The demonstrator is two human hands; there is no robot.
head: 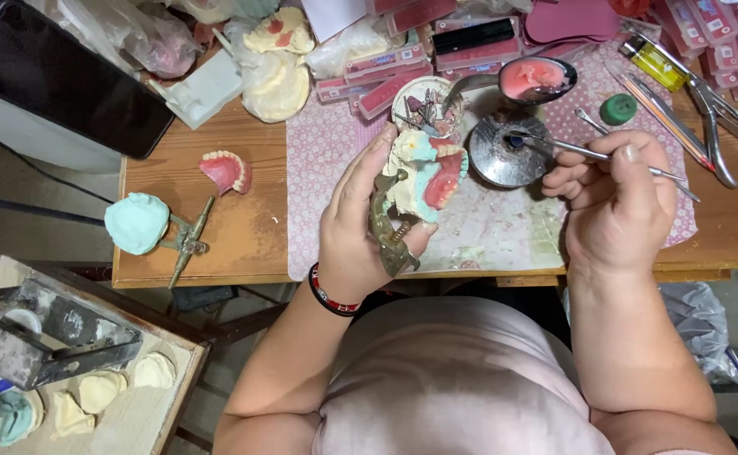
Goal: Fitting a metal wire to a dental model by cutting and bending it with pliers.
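Note:
My left hand [359, 226] grips a metal dental articulator [391, 226] that carries plaster casts with a pink wax denture [446, 175], held upright above the patterned mat [504, 227]. My right hand [617, 200] holds a thin metal wax tool [592, 152]; its tip rests in a small round metal dish [508, 152] just right of the casts. A metal spoon with pink wax [533, 78] lies behind the dish.
A second articulator with a turquoise cast [145, 224] and a loose pink denture [226, 172] lie on the wooden table at left. A cup of burs [424, 104], pink tooth boxes, pliers [719, 126] and a green cap [618, 109] crowd the back. Plaster casts sit on a low shelf [133, 404].

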